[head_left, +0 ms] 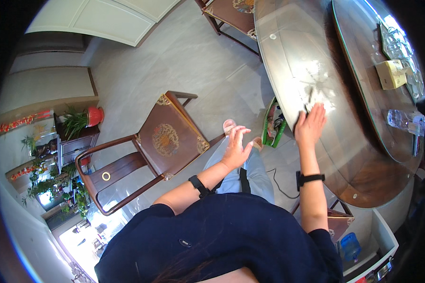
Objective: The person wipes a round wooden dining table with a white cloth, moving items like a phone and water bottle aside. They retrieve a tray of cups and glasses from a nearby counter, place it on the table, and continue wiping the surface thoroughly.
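My right hand point(310, 126) is stretched over the glass-topped wooden table point(344, 151), fingers extended and lying flat. At its fingertips a pale crumpled patch point(315, 98) shows in the bright glare; it looks like a tissue or cloth, though the glare blurs its outline. No grip around it can be seen. My left hand point(236, 150) hangs in the air above my legs, its fingers apart and slightly bent, holding nothing. Dark bands circle both forearms.
A wooden armchair point(163, 137) with a brown patterned seat stands at my left. An open green bag point(274, 123) sits by the table's edge. On the raised glass turntable point(363, 85) are a yellow tissue box point(391, 75) and a clear plastic bottle point(406, 121). A cable point(279, 185) crosses the floor.
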`<state>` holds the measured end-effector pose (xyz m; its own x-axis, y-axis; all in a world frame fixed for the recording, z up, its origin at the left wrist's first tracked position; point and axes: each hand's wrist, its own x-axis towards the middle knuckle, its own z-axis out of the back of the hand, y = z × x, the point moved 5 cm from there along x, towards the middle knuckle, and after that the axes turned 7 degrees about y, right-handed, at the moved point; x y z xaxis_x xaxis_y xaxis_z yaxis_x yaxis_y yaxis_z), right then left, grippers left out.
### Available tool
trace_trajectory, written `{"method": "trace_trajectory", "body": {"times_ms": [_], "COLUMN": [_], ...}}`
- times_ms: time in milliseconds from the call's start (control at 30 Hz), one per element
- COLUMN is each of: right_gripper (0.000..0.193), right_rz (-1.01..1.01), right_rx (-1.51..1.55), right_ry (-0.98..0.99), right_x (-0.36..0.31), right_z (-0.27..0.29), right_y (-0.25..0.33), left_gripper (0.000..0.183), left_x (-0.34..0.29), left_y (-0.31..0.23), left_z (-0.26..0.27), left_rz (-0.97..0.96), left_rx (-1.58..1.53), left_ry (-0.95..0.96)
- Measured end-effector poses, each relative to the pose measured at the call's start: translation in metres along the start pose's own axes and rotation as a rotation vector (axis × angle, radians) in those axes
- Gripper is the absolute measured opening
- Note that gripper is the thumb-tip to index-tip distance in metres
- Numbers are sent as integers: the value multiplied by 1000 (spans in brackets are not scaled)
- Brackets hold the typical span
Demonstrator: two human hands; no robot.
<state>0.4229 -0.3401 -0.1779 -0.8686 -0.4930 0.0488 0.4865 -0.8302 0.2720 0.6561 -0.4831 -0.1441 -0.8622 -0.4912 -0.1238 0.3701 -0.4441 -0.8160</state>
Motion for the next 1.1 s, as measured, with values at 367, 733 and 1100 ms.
{"method": "trace_trajectory", "body": {"times_ms": [367,733,1100], "right_gripper": [82,74,49], "right_rz": [-202,-126,-932], "right_rx": [150,17,64], "right_ry": [40,62,-218], "right_x": [26,57,205], "right_z": [-33,-34,-19], "right_y": [7,5,-84], "left_gripper": [44,42,40], "left_x": [63,220,412], "left_y": [-17,-30,0], "left_z": [-11,23,89], "left_rz": [-39,-255,-382], "left_rx": [-69,-39,-42], "left_ry": [-7,53,274]}}
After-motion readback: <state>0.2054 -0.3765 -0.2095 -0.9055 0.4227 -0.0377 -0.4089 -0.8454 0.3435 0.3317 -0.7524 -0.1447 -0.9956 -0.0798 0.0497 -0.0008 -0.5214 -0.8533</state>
